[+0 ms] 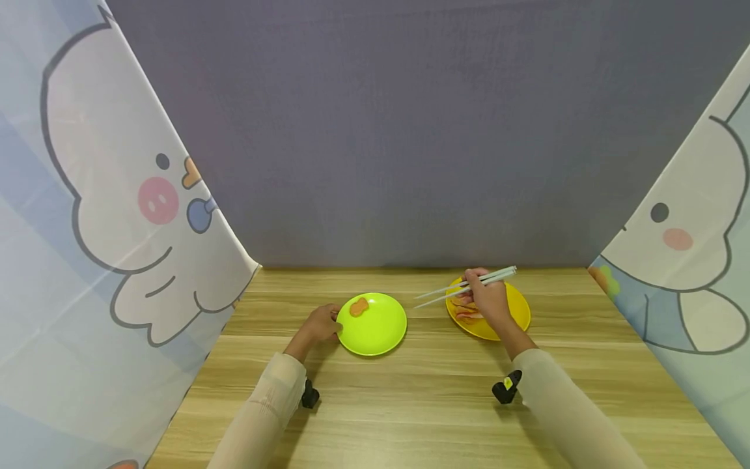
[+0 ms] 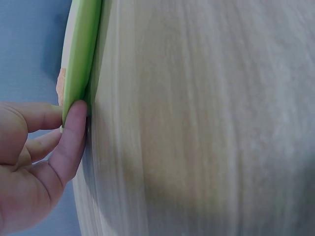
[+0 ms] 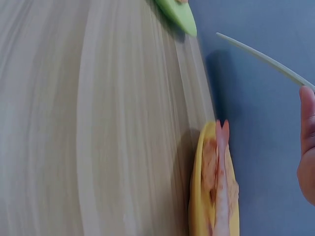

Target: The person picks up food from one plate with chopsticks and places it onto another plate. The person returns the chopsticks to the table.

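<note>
Head view shows a person at a wooden table [image 1: 404, 410], with both hands in use. The left hand [image 1: 321, 324] is at the left edge of a lime-green plate [image 1: 375, 333] and grips its rim; in the left wrist view, this rim is pinched between the digits, one on the upper side and another against the underside. On this plate, near its far left part, lies one small orange-brown food piece [image 1: 359, 307]. The right hand [image 1: 491, 301] holds a pair of pale chopsticks [image 1: 500, 274] above a yellow plate [image 1: 519, 314], which is on the right, well apart from the green one. The thin ends of the chopsticks are separated from each other and point to the left, over the space between the two plates. In the yellow plate lie several food pieces; the right wrist view makes clear one long pinkish shrimp [image 3: 222, 196] with a forked tail, beside orange-brown pieces [image 3: 209, 164]. Both forearms wear cream sleeves [image 1: 258, 410]. Behind the table rises a grey backdrop [image 1: 375, 137], and at the sides stand pale panels [image 1: 117, 286] with cartoon animals.
</note>
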`<state>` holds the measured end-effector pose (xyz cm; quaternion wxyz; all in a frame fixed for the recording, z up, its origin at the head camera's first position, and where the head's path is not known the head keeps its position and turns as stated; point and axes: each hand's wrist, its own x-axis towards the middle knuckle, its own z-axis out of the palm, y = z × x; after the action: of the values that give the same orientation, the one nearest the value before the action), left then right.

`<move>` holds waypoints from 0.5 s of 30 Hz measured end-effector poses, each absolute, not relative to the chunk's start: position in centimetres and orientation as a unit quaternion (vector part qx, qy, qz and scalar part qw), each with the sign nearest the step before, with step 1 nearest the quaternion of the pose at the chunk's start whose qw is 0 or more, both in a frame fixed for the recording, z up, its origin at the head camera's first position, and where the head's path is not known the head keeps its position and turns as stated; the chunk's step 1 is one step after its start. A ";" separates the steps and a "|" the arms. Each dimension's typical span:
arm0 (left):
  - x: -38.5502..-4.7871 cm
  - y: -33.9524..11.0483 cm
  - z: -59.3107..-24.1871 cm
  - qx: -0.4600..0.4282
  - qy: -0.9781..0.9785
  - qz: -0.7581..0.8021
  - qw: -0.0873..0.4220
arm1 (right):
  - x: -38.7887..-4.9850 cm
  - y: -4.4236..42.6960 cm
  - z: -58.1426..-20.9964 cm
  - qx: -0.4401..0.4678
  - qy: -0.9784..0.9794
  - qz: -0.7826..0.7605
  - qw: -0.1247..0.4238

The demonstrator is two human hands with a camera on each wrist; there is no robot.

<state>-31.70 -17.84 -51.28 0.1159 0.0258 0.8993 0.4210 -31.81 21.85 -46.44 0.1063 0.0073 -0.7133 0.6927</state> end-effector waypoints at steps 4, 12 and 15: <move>-31.6 -17.8 -51.3 0.023 0.898 0.424 0.118 | -32.1 20.8 -46.3 0.016 -0.716 0.691 0.099; -31.7 -17.8 -51.4 0.022 0.899 0.421 0.118 | -32.5 18.5 -46.4 0.034 -0.727 0.680 0.090; -31.6 -17.8 -51.3 0.024 0.899 0.421 0.119 | -32.8 17.6 -46.5 0.038 -0.729 0.678 0.083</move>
<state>-31.65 -17.77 -51.25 0.1189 0.0244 0.8987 0.4215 -32.77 17.61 -46.55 0.0835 0.0378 -0.7293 0.6780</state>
